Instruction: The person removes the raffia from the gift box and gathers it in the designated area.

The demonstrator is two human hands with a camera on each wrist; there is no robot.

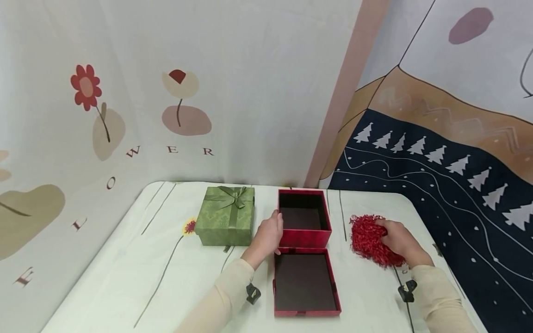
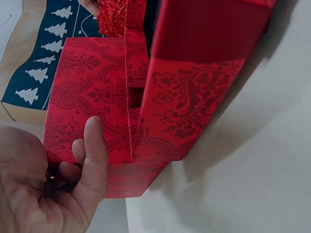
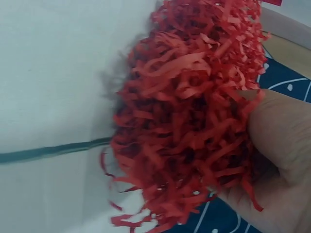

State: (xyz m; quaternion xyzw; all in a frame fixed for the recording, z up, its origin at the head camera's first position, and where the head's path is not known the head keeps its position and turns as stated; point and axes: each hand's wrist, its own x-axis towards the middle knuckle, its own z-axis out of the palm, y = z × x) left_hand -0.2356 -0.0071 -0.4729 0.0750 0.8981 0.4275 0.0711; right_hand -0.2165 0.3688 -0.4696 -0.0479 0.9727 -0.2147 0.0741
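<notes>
A red patterned gift box [image 1: 306, 238] stands with its open top up, dark inside. My left hand [image 1: 268, 233] grips its left front corner; in the left wrist view the thumb [image 2: 95, 145] lies along the red wall and the other fingers bend at the edge. Right in front of the box lies its red lid [image 1: 307, 317], inner side up. On the right, my right hand [image 1: 399, 240] holds a bundle of red shredded paper [image 1: 368, 240]. Loose strands of the shredded paper [image 3: 180, 121] hang out past the fingers in the right wrist view.
A green gift box [image 1: 225, 224] with a ribbon bow stands closed to the left of the red box. All this is on a table with a white floral cloth [image 1: 179, 282]. Printed curtains [image 1: 266, 92] rise behind the table and on its sides.
</notes>
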